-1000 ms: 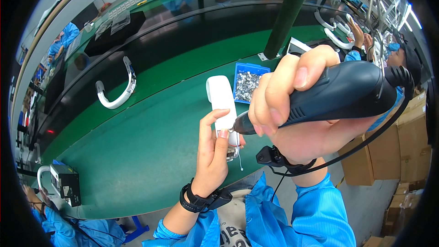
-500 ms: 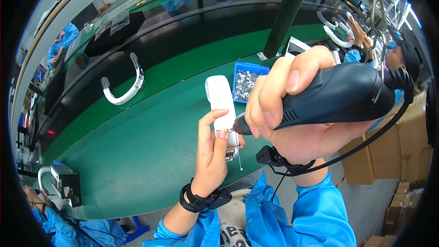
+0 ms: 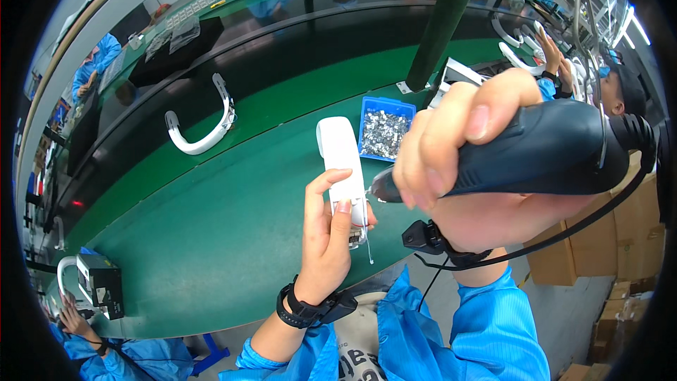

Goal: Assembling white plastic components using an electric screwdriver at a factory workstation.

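My left hand (image 3: 328, 229) is closed round a long white plastic housing (image 3: 343, 152), thumb and forefinger pressed on its face. At the housing's lower end a thin white wire and some metal parts (image 3: 355, 236) show beside my fingers. In my right hand (image 3: 465, 148) is a dark electric screwdriver (image 3: 536, 152), lying nearly level with its tip pointing left. That tip is close to the housing's right edge; whether it touches I cannot tell. Just beyond stands a blue tray (image 3: 364, 123) of small metal screws or similar pieces, partly behind my right hand.
A white U-shaped band (image 3: 203, 147) lies on the dark green conveyor (image 3: 282, 92) beyond the green worktable (image 3: 204, 254). A dark green post (image 3: 444, 25) rises at the table's far side. The screwdriver's cable (image 3: 564, 233) loops at right. Co-workers sit at both sides; cartons (image 3: 592, 240) stand at right.
The screwdriver and my right hand have drawn back to the right from the housing. My left hand stays in place. On the conveyor the U-shaped band has shifted right and slightly farther away.
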Demonstrator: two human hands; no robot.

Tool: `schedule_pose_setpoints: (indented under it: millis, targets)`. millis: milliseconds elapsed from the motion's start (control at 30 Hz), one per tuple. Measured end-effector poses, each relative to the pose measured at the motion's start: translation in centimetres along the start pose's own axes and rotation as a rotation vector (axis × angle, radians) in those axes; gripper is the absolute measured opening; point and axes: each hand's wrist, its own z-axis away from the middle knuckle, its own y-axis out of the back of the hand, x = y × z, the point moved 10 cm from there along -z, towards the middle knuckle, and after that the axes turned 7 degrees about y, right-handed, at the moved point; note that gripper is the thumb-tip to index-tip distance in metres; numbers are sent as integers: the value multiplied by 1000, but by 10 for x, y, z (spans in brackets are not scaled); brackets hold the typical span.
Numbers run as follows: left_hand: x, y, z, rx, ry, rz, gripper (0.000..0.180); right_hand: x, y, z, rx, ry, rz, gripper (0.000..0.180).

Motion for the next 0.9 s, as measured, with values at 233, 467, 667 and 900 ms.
schedule_pose_setpoints:
  millis: [233, 467, 667, 900]
  targets:
    - [9, 17, 10, 6, -90, -3, 33, -25, 113, 25, 370, 102, 262, 97]
    - [13, 16, 19, -28, -55, 3, 33, 1, 206, 63, 579, 72, 502, 84]
    - [16, 17, 24, -30, -58, -24, 33, 23, 195, 63, 496, 3, 660, 84]
    - [20, 25, 32, -32, -64, -7, 34, 20, 162, 82, 620, -66, 384, 81]
